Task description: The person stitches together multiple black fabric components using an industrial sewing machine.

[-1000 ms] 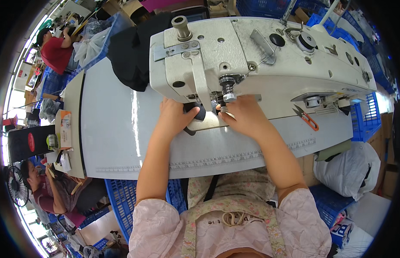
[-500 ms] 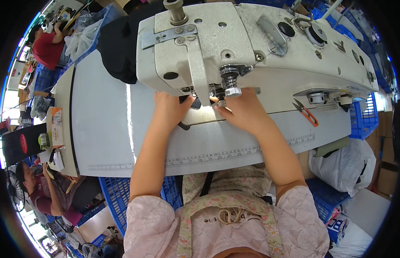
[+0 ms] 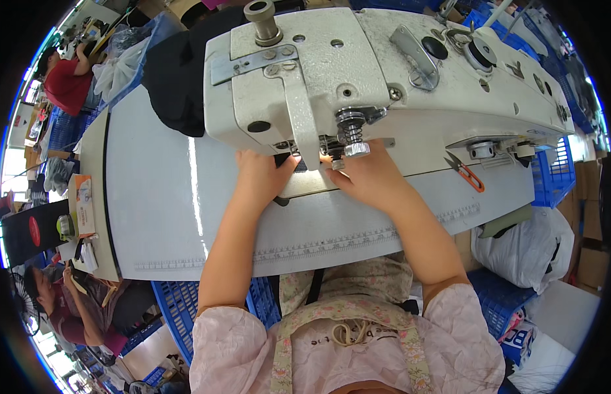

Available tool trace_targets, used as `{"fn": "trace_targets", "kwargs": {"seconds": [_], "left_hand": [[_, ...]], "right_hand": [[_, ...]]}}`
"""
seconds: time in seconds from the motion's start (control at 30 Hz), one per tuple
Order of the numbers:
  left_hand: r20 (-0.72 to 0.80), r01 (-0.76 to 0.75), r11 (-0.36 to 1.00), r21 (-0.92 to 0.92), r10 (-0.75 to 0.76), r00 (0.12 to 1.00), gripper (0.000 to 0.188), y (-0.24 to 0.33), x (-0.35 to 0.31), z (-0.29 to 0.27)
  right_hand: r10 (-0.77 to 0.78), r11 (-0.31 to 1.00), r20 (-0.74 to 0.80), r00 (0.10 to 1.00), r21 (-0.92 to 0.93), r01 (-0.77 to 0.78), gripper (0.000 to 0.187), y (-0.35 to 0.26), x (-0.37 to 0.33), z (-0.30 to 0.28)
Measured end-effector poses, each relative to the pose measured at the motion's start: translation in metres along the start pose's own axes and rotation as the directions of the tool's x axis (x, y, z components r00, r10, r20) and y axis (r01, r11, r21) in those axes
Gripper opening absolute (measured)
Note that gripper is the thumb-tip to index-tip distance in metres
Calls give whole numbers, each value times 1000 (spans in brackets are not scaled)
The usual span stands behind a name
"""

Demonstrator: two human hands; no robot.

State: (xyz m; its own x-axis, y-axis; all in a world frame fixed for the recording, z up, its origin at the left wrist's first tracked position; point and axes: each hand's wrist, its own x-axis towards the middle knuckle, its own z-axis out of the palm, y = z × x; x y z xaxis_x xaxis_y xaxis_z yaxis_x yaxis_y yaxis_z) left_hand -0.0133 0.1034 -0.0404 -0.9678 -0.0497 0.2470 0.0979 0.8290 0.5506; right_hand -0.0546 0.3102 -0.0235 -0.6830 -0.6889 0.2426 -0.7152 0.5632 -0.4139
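Observation:
A white sewing machine [image 3: 299, 79] stands over the table, its needle area lit. My left hand [image 3: 261, 174] lies left of the needle area, thumb against a small black piece, apparently fabric [image 3: 282, 159]; its other fingers are mostly hidden under the machine head. A dark rounded tip [image 3: 281, 201] shows beside that wrist; I cannot tell if it belongs to the same piece. On the right, my right hand [image 3: 368, 176] reaches under the head, thumb pointing toward the needle area. Its fingers are hidden behind the machine's metal parts, so what they hold is not visible.
Orange-handled thread snips [image 3: 473, 178] lie on the table right of my right hand. Black cloth [image 3: 177, 85] is heaped behind the machine head at left. A printed ruler [image 3: 318, 248] runs along the table's front edge. Blue crates [image 3: 177, 308] stand below; two people sit at far left.
The view has shifted slightly, so the machine sits a little lower and further left. Less of the black piece shows between my hands. Both hands stay by the needle area.

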Motion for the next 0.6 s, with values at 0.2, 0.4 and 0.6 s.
{"fn": "trace_targets", "kwargs": {"seconds": [0.2,0.4,0.6], "left_hand": [[9,-94,985,142,93,996,21,-4,0,2],[18,-2,999,-34,3,1000,21,-6,-2,4],[-27,-17,1000,12,17,999,19,-6,-1,7]], "right_hand": [[-36,999,-5,999,-18,36,8,0,0,0],[-44,999,-36,998,6,44,9,2,-1,2],[-38,999,-8,999,-11,38,9,0,0,1]]}}
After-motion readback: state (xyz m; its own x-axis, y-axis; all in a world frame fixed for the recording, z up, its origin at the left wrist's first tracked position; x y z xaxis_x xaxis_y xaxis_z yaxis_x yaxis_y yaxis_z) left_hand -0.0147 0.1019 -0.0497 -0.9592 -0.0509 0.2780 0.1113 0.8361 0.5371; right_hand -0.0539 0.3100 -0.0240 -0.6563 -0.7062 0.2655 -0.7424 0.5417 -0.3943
